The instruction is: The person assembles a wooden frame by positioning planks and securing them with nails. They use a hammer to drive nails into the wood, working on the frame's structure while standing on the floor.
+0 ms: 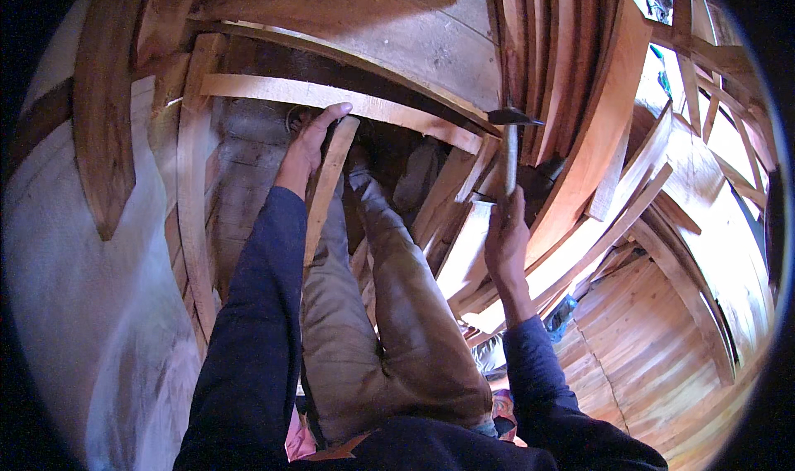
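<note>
My right hand [507, 235] is closed around the handle of a hammer [510, 158], which points away from me with its dark metal head at the far end. To the left, my left hand [310, 145] grips the far end of a narrow wooden slat [329, 181] where it meets a pale wooden crosspiece [331, 96]. One digit of that hand lies along the crosspiece's near edge; its other fingers are partly hidden. The slat runs back toward my legs. The hammer head is apart from the crosspiece, beyond its right end.
Curved planks [592, 131] stand stacked at the right. Wide boards [397, 15] lie beyond the crosspiece. A pointed beam [105, 115] hangs over a whitish sheet [83, 280] on the left. Wooden panelling [638, 338] spreads at the lower right.
</note>
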Demonstrator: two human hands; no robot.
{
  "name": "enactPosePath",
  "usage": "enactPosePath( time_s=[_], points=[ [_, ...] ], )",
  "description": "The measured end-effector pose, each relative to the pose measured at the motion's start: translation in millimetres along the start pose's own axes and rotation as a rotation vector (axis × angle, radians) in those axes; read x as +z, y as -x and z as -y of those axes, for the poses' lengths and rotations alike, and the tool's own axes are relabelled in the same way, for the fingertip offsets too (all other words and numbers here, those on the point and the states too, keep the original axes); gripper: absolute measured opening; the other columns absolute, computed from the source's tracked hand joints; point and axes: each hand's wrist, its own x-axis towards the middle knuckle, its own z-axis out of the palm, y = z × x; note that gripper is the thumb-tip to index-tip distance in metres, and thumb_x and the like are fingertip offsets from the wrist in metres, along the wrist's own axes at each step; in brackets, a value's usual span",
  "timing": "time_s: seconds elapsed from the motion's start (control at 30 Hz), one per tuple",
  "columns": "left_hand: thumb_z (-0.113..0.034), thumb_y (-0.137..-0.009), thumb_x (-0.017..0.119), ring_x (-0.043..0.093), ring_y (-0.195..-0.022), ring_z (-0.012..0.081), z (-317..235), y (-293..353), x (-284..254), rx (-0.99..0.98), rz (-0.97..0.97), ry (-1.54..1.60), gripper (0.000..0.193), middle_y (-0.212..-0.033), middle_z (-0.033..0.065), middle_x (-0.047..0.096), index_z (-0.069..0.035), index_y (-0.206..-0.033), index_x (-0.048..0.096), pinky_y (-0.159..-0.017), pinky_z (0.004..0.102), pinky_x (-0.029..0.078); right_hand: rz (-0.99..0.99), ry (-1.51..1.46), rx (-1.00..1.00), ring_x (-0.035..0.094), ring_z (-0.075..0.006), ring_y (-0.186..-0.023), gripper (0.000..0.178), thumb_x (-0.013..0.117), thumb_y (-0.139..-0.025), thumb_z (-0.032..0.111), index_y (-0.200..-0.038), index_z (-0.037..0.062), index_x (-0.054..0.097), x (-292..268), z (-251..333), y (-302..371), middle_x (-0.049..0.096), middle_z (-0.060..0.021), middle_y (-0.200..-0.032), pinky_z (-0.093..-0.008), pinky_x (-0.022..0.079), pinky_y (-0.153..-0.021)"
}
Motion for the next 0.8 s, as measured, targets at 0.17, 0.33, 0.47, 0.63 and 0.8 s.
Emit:
enactPosePath(
  time_s=[0.17,0.33,0.47,0.63,0.8],
  points=[
    [-0.033,-0.071,0.078,0.058,-0.097,0.0195,-10.4,6.6,4.6,-0.020,0.008,-0.020,0.056,-0.108,0.0071,0.061,-0.004,-0.115,0.060,-0.088,0.0330,0.047,0.082,0.013,0.093,0.062,-0.0475,-0.087,0.052,0.050,-0.092,0.008,-0.140,0.0029,0.029,-6.8,10.7,3.2,0.062,-0.0325,-0.094,-0.0502,0.050,-0.070],
    [-0.033,-0.071,0.078,0.058,-0.096,0.0189,-5.8,3.0,4.3,0.035,0.064,0.016,0.054,-0.107,0.0070,0.062,-0.004,-0.112,0.061,-0.086,0.0331,0.047,0.124,-0.008,0.067,0.062,-0.0473,-0.088,0.050,0.049,-0.092,0.008,-0.138,0.0007,0.032,4.9,0.1,4.5,0.062,-0.0324,-0.093,-0.0515,0.050,-0.071],
    [-0.033,-0.071,0.078,0.059,-0.095,0.0200,-3.3,4.8,0.3,0.022,-0.034,-0.002,0.053,-0.105,0.0072,0.062,-0.004,-0.112,0.061,-0.086,0.0334,0.048,0.094,-0.084,0.098,0.062,-0.0458,-0.093,0.047,0.049,-0.093,0.007,-0.137,-0.0007,0.034,-20.6,19.9,-1.1,0.062,-0.0326,-0.099,-0.0488,0.050,-0.074],
    [-0.032,-0.072,0.077,0.058,-0.096,0.0201,-1.1,3.0,-0.2,0.013,-0.006,0.019,0.055,-0.107,0.0074,0.061,-0.004,-0.115,0.060,-0.086,0.0332,0.048,0.192,-0.085,0.155,0.062,-0.0447,-0.096,0.046,0.049,-0.093,0.007,-0.137,-0.0006,0.035,-16.8,10.0,-8.9,0.061,-0.0321,-0.103,-0.0476,0.050,-0.075],
    [-0.036,-0.074,0.074,0.058,-0.096,0.0196,-20.1,14.8,11.0,-0.047,0.000,-0.016,0.054,-0.107,0.0076,0.061,-0.004,-0.115,0.060,-0.086,0.0329,0.047,0.083,-0.107,0.149,0.062,-0.0472,-0.087,0.046,0.051,-0.092,0.010,-0.135,0.0013,0.037,-4.4,17.4,-12.0,0.061,-0.0332,-0.093,-0.0491,0.049,-0.069]
  ],
)
